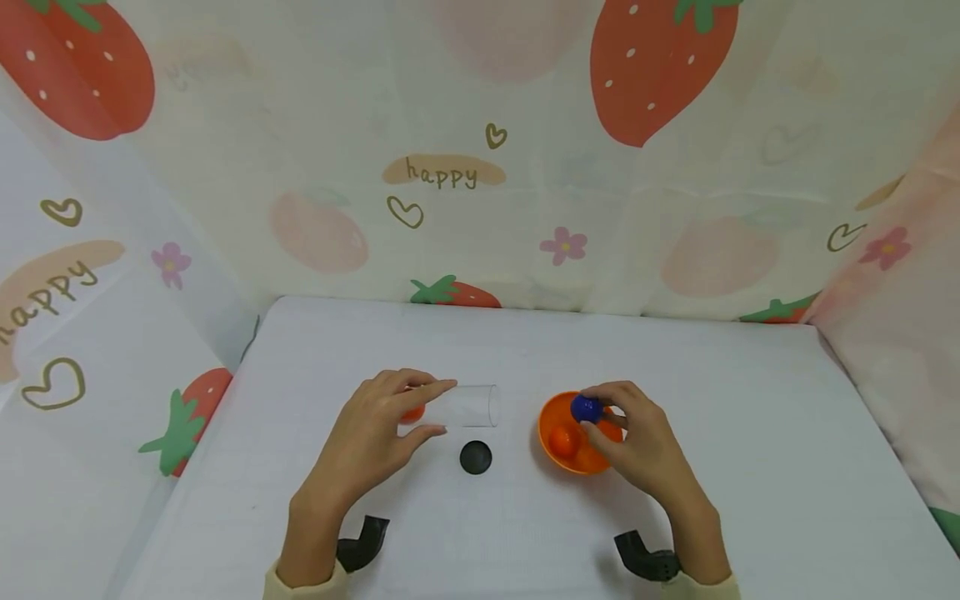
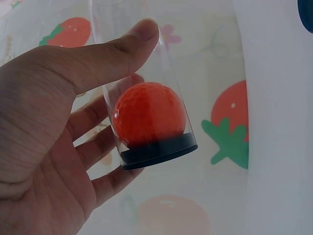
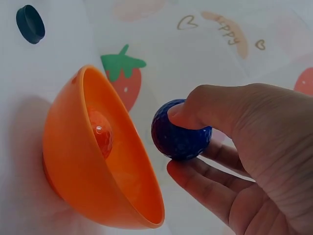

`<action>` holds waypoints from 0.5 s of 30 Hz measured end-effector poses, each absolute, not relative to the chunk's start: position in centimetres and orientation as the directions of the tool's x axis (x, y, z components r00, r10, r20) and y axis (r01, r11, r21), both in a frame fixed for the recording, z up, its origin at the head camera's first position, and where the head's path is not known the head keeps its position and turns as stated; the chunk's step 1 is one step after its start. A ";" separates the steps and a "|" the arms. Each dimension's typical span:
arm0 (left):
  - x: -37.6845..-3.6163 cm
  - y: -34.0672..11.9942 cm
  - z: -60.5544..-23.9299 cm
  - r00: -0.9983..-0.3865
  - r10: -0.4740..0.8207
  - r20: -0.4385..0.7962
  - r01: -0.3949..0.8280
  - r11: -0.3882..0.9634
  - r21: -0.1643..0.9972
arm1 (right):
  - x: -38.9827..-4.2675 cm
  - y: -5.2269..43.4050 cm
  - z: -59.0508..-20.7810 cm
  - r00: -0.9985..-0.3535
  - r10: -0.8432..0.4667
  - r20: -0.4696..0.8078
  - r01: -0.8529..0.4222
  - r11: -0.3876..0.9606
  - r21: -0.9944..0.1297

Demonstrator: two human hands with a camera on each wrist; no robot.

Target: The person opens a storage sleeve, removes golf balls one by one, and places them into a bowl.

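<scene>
My left hand (image 1: 382, 421) grips a clear plastic tube (image 1: 468, 407) that lies roughly sideways, its open end toward the right. Inside the tube, an orange-red golf ball (image 2: 149, 115) rests against the black cap (image 2: 159, 151) that closes its other end. Between thumb and fingers, my right hand (image 1: 637, 433) pinches a dark blue golf ball (image 3: 181, 129) over the orange bowl (image 3: 73, 161). Another orange ball (image 1: 564, 442) sits in that bowl.
A loose black cap (image 1: 476, 457) lies on the white table (image 1: 480, 533) between the hands, just below the tube. Behind the table's far edge hangs a strawberry-printed curtain (image 1: 450, 233), which also lines both sides.
</scene>
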State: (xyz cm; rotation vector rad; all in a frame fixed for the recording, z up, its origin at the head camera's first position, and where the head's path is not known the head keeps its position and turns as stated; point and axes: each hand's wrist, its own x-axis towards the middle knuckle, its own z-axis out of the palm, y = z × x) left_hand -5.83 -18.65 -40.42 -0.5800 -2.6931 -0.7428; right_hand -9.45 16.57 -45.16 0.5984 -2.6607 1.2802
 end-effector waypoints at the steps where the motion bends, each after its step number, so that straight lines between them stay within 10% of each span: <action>1: -5.9 -18.6 -40.4 -0.878 0.302 0.371 0.450 0.786 0.425 | -9.5 16.6 -45.1 -0.914 -0.295 0.278 -0.402 0.567 -0.719; 15: -5.8 -18.6 -40.4 -0.881 0.298 0.367 0.443 0.793 0.418 | -9.4 16.5 -45.1 -0.920 -0.303 0.247 -0.386 0.601 -0.700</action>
